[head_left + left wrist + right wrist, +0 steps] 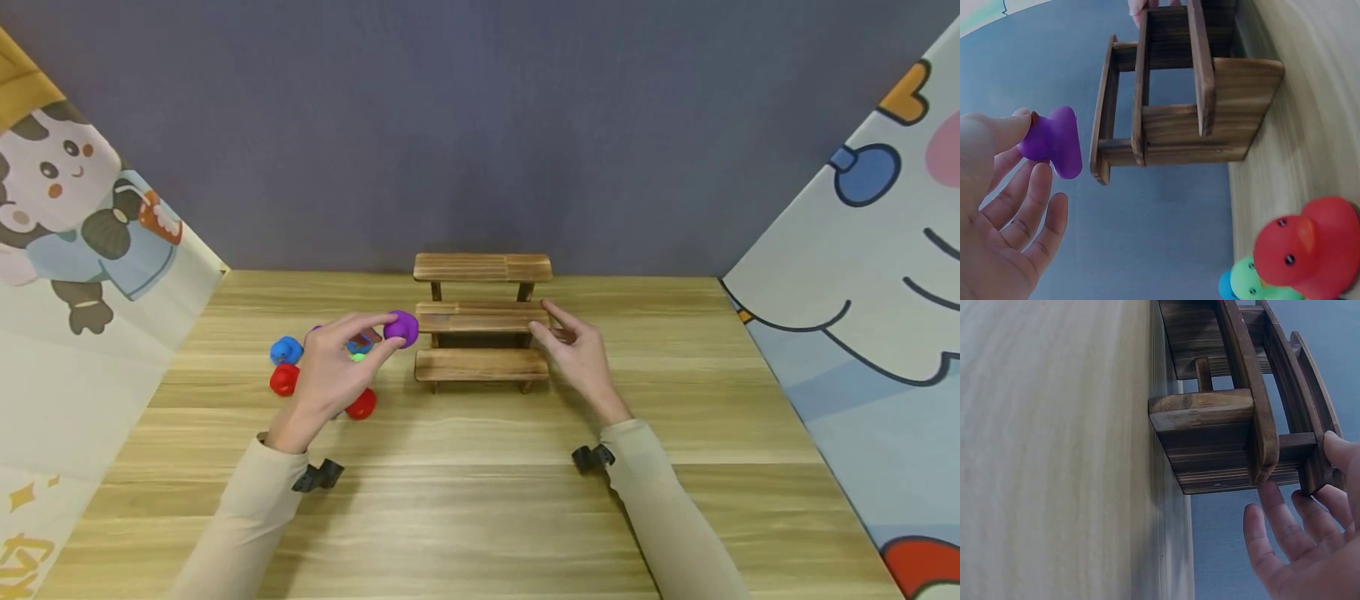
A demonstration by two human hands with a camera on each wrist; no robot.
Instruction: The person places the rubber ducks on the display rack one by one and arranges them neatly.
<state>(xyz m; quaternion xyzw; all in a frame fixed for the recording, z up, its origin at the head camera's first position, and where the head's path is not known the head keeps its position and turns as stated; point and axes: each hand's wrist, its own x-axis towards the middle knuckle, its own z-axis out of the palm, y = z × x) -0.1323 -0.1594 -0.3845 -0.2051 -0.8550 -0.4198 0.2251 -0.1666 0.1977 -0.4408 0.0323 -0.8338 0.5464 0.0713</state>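
My left hand (330, 367) pinches a purple rubber duck (402, 330) between thumb and fingertips, left of the middle tier of a three-tier wooden step rack (483, 362). In the left wrist view the purple duck (1066, 142) is held at one end, its flat side turned towards the rack, the lower fingers loosely bent. At the rack's right end my right hand (579, 358) holds the middle shelf, thumb at its front edge and index finger behind. The right wrist view shows the thumb and fingertips of that hand (1316, 544) around the shelf's end (1313, 472).
Left on the wooden table (480, 500) sit several rubber ducks, partly hidden behind my left hand: a blue duck (286, 351), a red duck (284, 380), another red duck (362, 404) and a green duck (1249, 278). A grey-blue wall (480, 133) stands behind the rack; cartoon-printed panels flank both sides.
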